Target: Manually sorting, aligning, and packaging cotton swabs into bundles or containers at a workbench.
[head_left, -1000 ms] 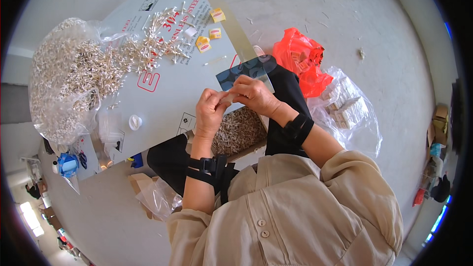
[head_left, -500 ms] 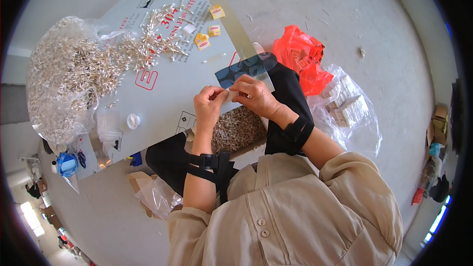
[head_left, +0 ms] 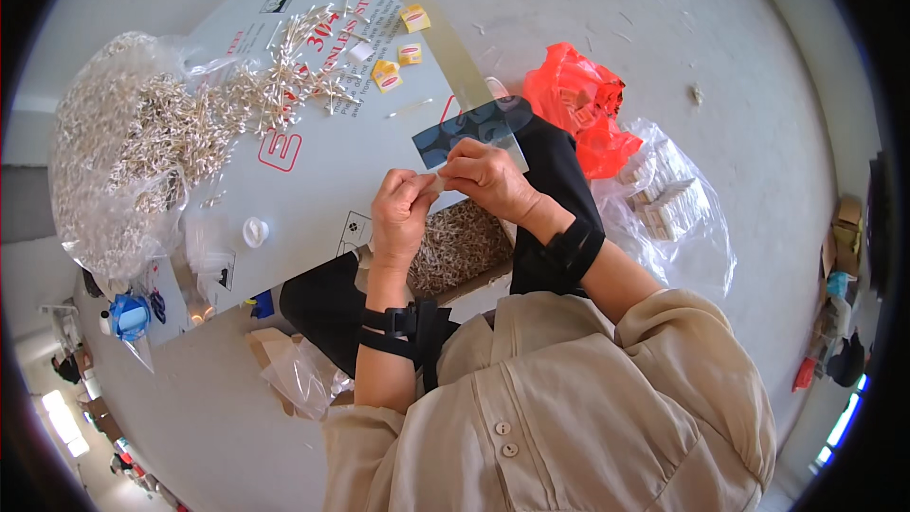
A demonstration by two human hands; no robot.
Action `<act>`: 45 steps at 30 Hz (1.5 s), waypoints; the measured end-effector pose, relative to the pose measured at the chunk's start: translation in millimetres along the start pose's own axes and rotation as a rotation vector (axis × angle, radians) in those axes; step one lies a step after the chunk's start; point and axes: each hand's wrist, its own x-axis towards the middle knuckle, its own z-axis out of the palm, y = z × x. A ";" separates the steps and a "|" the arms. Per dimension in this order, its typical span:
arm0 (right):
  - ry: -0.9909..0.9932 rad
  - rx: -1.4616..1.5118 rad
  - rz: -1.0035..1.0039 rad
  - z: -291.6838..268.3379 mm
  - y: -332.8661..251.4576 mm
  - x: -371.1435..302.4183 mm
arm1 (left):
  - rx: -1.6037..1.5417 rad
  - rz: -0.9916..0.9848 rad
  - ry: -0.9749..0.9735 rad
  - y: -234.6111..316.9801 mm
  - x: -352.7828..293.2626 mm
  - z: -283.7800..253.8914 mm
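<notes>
Small clear packet pinched between both our hands, above our lap.

Our left hand (head_left: 403, 213) and right hand (head_left: 485, 175) each clench the packet (head_left: 432, 186); a slack grip could drop it among the loose pieces in the box (head_left: 462, 245) just below.

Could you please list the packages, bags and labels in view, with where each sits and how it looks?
Printed board: under the hands, pale grey, red and black marks.
Yellow packets: top, small squares.
Clear bag: left, full of silvery pieces.
Red bag: right, crumpled.
Clear bag of small boxes: right.
</notes>
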 end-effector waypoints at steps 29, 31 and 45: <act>-0.015 -0.137 -0.130 0.5 -8.2 11.3 | 0.164 0.043 -0.047 1.6 10.1 -2.7; -0.025 -0.126 -0.122 1.1 -4.7 12.5 | 0.151 0.068 -0.048 -0.1 11.2 -5.0; -0.262 -0.029 0.050 -4.2 2.0 32.9 | 0.098 -0.315 -0.267 -4.6 32.1 -15.6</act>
